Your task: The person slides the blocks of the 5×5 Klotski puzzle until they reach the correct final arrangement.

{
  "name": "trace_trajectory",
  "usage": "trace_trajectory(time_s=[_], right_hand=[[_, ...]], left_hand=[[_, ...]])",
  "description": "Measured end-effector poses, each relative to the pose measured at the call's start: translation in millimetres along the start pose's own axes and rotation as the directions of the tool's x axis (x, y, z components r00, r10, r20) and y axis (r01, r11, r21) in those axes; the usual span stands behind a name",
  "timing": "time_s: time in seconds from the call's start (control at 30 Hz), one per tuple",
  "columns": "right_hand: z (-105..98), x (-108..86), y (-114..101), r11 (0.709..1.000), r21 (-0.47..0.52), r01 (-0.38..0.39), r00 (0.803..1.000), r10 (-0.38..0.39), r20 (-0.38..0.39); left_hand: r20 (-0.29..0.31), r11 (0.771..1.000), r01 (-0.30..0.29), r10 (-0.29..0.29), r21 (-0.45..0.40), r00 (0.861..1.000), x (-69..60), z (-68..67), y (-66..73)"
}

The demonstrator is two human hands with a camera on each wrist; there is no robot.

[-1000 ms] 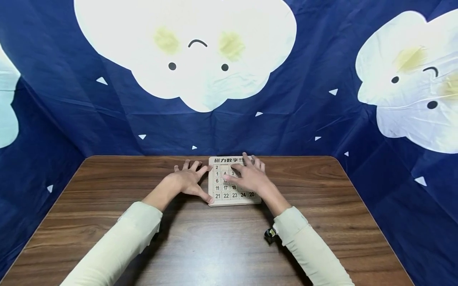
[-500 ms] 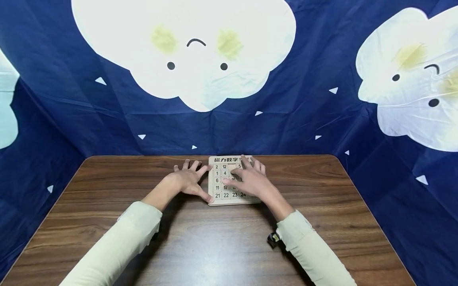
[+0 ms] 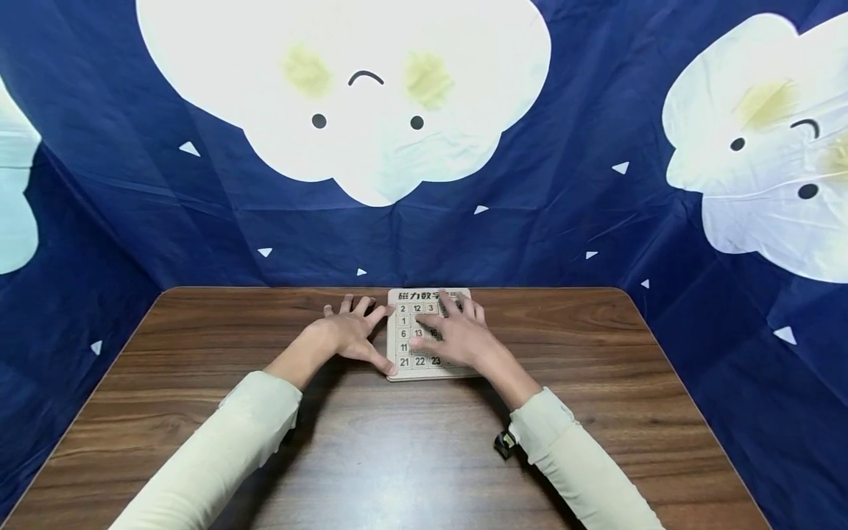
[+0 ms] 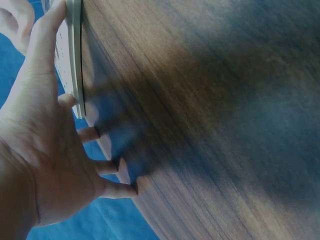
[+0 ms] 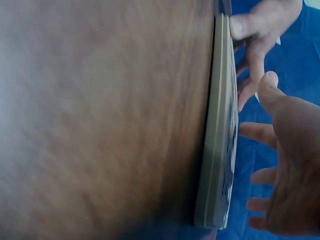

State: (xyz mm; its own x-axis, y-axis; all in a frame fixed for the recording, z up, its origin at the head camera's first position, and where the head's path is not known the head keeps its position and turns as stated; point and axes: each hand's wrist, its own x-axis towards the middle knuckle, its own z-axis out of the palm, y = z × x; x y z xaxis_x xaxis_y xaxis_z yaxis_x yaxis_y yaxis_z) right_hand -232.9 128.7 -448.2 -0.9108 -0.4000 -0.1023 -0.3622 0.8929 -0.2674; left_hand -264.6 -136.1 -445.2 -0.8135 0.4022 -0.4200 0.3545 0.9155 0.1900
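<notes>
A pale wooden number slide puzzle [image 3: 405,372] lies flat near the table's far edge, with dark printed characters along its top. Tiles 2, 12 and 3 show in its top row. My left hand [image 3: 347,335] is spread beside it, thumb and index finger against its left edge, the other fingers on the table. In the left wrist view the left hand [image 4: 45,140] has its thumb along the puzzle's side [image 4: 77,65]. Over the tiles is my right hand [image 3: 457,335], index fingertip at the second row's second tile. It hides the puzzle's right part.
The brown wood-grain table [image 3: 384,456] extends toward me and to both sides. A dark blue curtain [image 3: 318,235] with white clouds stands right behind the table's far edge. A small black device [image 3: 505,444] hangs at the right sleeve cuff.
Tile 12 has slid left in the top row, and tile 3 has moved up into the gap beside it. My right index finger has since shifted left. The left hand stays put.
</notes>
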Motion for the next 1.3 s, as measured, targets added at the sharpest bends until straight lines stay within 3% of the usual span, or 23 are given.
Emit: trace_trajectory(time_s=[0.1, 0.4, 0.63, 0.83, 1.1, 1.3], right_hand=[[1, -5.4, 0, 0.999, 0.02, 0.031, 0.999, -0.031, 0.017], [-7, -5.3, 12, 0.999, 0.028, -0.029, 0.998, 0.031, -0.049], [1, 10.9, 1, 0.997, 0.071, 0.009, 1.0, -0.008, -0.014], [0, 4.3, -4, 0.999, 0.035, 0.009, 1.0, -0.009, 0.012], [0, 12.1, -14, 0.997, 0.067, 0.045, 0.998, -0.042, -0.041], [6, 20.5, -14, 0.998, 0.067, 0.023, 1.0, -0.024, 0.01]], left_hand=[[-0.001, 1.0, 0.002, -0.002, 0.004, 1.0, -0.3, 0.8, 0.0], [0.001, 1.0, 0.007, -0.007, -0.017, 1.0, -0.8, 0.3, -0.1], [0.006, 1.0, 0.009, -0.009, -0.01, 1.0, -0.3, 0.2, -0.3], [0.002, 1.0, 0.001, -0.001, -0.012, 1.0, 0.0, -0.6, 1.4], [-0.007, 1.0, -0.006, 0.006, -0.003, 1.0, -0.9, -1.9, 1.1], [-0.001, 1.0, -0.002, 0.002, 0.005, 1.0, -0.1, 0.5, 0.2]])
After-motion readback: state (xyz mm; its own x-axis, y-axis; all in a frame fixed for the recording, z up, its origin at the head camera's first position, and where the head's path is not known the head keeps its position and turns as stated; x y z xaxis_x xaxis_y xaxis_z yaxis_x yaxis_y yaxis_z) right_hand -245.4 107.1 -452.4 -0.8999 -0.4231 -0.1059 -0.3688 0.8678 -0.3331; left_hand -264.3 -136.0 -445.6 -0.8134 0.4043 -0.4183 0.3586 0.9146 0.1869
